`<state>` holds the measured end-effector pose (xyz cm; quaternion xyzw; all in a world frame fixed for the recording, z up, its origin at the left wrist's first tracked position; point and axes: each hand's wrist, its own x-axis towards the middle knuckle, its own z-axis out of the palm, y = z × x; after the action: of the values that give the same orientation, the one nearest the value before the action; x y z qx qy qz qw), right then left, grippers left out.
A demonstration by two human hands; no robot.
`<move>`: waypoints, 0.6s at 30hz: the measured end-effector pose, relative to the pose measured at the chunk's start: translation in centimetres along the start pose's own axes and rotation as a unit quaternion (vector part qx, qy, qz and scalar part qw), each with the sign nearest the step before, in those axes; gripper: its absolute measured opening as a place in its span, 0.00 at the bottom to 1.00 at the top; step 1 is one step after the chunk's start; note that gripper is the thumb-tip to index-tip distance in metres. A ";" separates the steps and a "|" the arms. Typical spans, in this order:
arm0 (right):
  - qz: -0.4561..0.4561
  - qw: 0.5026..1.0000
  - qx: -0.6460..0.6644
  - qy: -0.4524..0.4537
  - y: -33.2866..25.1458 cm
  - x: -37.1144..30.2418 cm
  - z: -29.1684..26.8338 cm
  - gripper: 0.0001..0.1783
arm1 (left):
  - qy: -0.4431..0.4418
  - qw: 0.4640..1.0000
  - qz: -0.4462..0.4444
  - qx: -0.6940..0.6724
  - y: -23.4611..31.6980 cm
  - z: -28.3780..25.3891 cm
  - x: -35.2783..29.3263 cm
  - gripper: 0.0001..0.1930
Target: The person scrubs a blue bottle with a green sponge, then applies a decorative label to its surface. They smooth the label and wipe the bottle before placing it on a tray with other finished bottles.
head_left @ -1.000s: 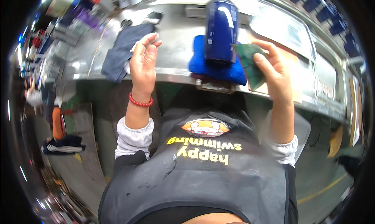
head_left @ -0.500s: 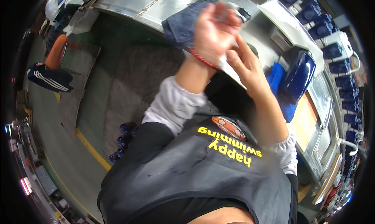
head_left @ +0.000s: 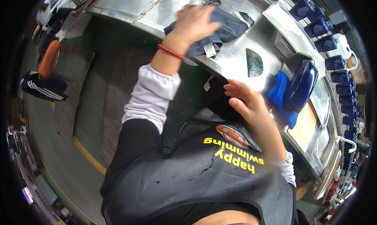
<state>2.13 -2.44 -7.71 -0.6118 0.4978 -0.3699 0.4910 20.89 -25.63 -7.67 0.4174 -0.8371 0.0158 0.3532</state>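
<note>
Now the green sheet (head_left: 255, 63) has left your right hand (head_left: 248, 101), loosely curled and free, for the counter (head_left: 232, 59); well apart, your blurred left hand (head_left: 192, 25) is over the grey cloth (head_left: 229, 27), grip unclear.

Table (head_left: 234, 60), upper centre: smooth, shiny metal. Towel (head_left: 228, 25) on it: matt, rough cloth; blue shell (head_left: 305, 85) at right: smooth, high gloss. Apron (head_left: 176, 176), lower centre: smooth, plastic-looking, mostly matt.

The left hand (head_left: 191, 27) is a smear from here; I can't tell whether its fingers hold anything. It hides part of the grey cloth (head_left: 231, 25). The blue cloth (head_left: 276, 92) disappears behind the glossy blue housing (head_left: 303, 85).
</note>
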 end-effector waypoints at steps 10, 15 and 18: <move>-0.005 0.984 -0.108 0.140 -1.4 -2.6 -5.1 0.21 | 0.161 0.986 -0.009 -0.030 -14.0 -2.5 2.6 0.16; -0.011 0.973 -0.067 0.222 -1.0 -6.4 -7.4 0.19 | -0.121 0.938 -0.185 0.268 -14.5 -2.0 2.0 0.22; 0.009 0.959 -0.044 0.281 -0.6 -10.0 -8.6 0.19 | -0.075 0.994 -0.078 0.027 -7.5 -0.1 1.4 0.19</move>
<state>-8.18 5.33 -4.65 -0.4999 0.6367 -0.5002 0.3075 25.75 -31.42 -8.75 0.4911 -0.8252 -0.0206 0.2782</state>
